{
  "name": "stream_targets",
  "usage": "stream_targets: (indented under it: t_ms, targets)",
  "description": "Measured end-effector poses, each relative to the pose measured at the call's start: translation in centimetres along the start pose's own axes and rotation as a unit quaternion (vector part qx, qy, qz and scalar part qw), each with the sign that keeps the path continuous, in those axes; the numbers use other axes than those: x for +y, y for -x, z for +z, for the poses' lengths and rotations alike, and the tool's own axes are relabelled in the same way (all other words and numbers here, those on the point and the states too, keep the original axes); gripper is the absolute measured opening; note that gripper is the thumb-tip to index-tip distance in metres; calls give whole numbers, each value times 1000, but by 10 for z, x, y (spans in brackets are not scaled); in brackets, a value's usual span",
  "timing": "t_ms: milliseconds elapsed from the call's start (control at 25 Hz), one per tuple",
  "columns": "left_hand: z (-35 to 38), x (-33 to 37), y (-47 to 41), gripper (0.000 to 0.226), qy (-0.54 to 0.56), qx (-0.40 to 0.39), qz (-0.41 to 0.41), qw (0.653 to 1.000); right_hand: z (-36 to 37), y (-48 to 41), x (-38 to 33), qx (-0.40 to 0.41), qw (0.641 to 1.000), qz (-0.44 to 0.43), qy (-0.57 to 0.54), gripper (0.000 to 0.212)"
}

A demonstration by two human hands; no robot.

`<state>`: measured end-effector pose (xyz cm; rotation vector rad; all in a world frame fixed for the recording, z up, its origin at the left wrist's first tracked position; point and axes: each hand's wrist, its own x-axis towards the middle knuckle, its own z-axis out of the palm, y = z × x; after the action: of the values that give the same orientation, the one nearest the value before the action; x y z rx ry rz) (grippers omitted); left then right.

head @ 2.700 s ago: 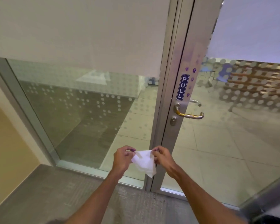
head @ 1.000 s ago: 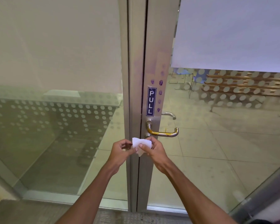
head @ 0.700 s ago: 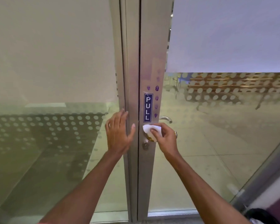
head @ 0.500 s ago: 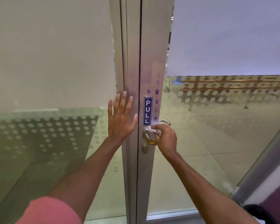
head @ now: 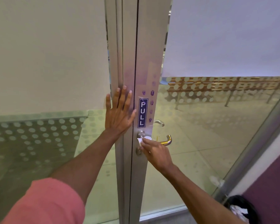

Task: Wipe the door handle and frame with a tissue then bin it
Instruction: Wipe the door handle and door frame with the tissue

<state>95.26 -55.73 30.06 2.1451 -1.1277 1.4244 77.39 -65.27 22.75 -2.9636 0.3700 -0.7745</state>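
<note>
Tissue (head: 143, 140): white, thin, crumpled into a small wad, pinched between thumb and fingertips of the right hand (head: 157, 153) and pressed against the door handle (head: 166, 140) near its round base. Likely feather-light, soft and easy to tear; best kept bunched and held by the wad's back, so that 1 thick pad meets the metal rather than a loose corner.

Handle: a smooth lever of brassy tube with a silvery end, curved back toward the door, probably slick under dry paper. Just below, a small round keyhole (head: 138, 151).

Left hand (head: 120, 113) flat and open, 5 fingers spread, palm braced on the brushed-metal frame (head: 127, 62) beside a dark vertical seam. No grip there, only a push.

On the door stile (head: 149, 46), a blue PULL sticker (head: 142, 113) with small purple marks alongside. Frosted dotted glass (head: 39, 135) to either side. Frame wiping judged not yet begun; a dark bin (head: 242, 207) at lower right.
</note>
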Motion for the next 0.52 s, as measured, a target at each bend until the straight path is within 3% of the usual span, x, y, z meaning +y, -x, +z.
stream_targets:
  t_ms: [80, 120, 240, 320, 520]
  targets:
    - [3, 0, 0, 70, -2, 2, 1, 1000, 1, -1, 0, 16, 1000, 8, -5, 10]
    - [4, 0, 0, 71, -3, 2, 1, 1000, 3, -3, -2, 29, 1000, -2, 12, 14]
    - [5, 1, 0, 70, -6, 13, 5, 1000, 11, -6, -11, 21, 997, -18, 79, 56]
    - [6, 0, 0, 69, -9, 22, 5, 1000, 15, -4, -11, 22, 995, -27, 98, 70]
    - [8, 0, 1, 71, -4, 27, 7, 1000, 16, 19, 13, 85, 987, -93, 102, 65]
